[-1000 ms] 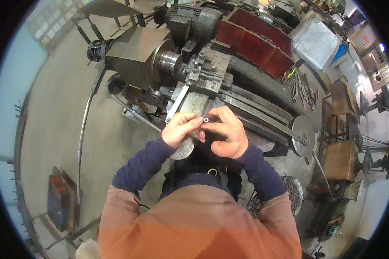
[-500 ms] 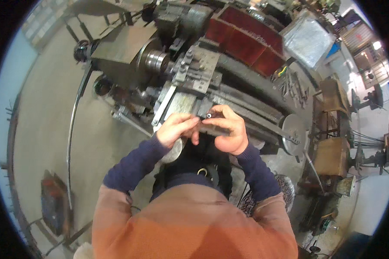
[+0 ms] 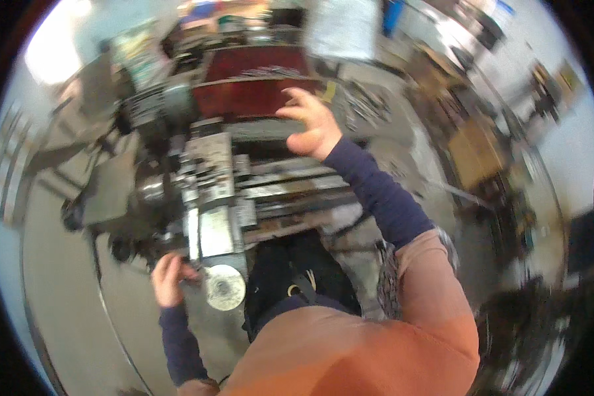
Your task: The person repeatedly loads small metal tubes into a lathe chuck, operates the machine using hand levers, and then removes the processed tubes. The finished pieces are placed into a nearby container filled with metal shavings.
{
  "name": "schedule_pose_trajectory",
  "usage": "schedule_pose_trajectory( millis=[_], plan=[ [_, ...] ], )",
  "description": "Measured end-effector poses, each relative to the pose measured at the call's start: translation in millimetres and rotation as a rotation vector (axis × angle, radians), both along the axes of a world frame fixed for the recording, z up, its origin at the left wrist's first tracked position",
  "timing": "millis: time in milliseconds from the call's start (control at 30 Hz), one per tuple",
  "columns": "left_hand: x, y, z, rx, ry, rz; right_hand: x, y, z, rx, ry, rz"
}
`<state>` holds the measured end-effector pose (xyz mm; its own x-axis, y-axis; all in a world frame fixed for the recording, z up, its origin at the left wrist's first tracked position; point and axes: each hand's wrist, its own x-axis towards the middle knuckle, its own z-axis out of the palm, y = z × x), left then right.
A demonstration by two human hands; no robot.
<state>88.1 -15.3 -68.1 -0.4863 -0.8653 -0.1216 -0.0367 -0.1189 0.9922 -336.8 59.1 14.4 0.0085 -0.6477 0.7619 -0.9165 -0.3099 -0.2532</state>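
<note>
My right hand (image 3: 315,125) is raised in front of the dark red metal tray (image 3: 244,98). Its fingers are apart, and I see no part between them. My left hand (image 3: 167,278) is low on the left, beside the round pale handwheel (image 3: 225,288) of a lathe. Motion blurs its fingers, so whether they grip a handle there is unclear. Between the hands lie the lathe's tool post and slide (image 3: 211,165), with a flat light plate (image 3: 216,232) nearer me. The chuck (image 3: 153,190) is left of the tool post.
Long bed rails (image 3: 297,188) run right from the slide. Several metal tools (image 3: 366,105) lie at the back right, near a plastic-wrapped block (image 3: 342,30). Thin rods (image 3: 270,70) rest in the red tray. A long bent lever (image 3: 105,303) hangs at the left.
My hands have parted: the right rose toward the red tray, the left dropped beside the handwheel. The small dark ring-ended piece between my fingers is no longer visible. The view has turned.
</note>
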Motion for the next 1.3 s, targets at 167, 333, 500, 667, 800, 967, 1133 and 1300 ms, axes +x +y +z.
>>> schedule_pose_trajectory(
  millis=[167,333,500,667,800,967,1133,1300],
  plan=[
    [54,-32,-55,-0.043,-0.065,0.148,-26,184,-58,0.138,-0.136,-0.395],
    [54,-62,-67,-0.034,-0.127,0.105,-23,388,-83,0.723,-0.654,-1.171],
    [54,-93,-78,0.034,-0.188,-0.028,16,474,-114,0.844,-0.694,-1.356],
    [47,-91,-74,-0.013,-0.279,-0.123,32,504,-169,0.977,-0.727,-1.157],
    [47,-92,-77,-0.009,-0.200,-0.166,34,501,-191,0.931,-0.500,-1.079],
    [42,-77,-66,-0.089,-0.276,-0.138,39,470,-165,1.223,-0.557,-1.198],
    [58,-84,-84,-0.120,-0.190,-0.134,30,486,-183,1.092,-0.660,-1.155],
    [55,-92,-86,-0.059,-0.217,-0.131,26,497,-193,1.051,-0.718,-1.142]
  ],
)
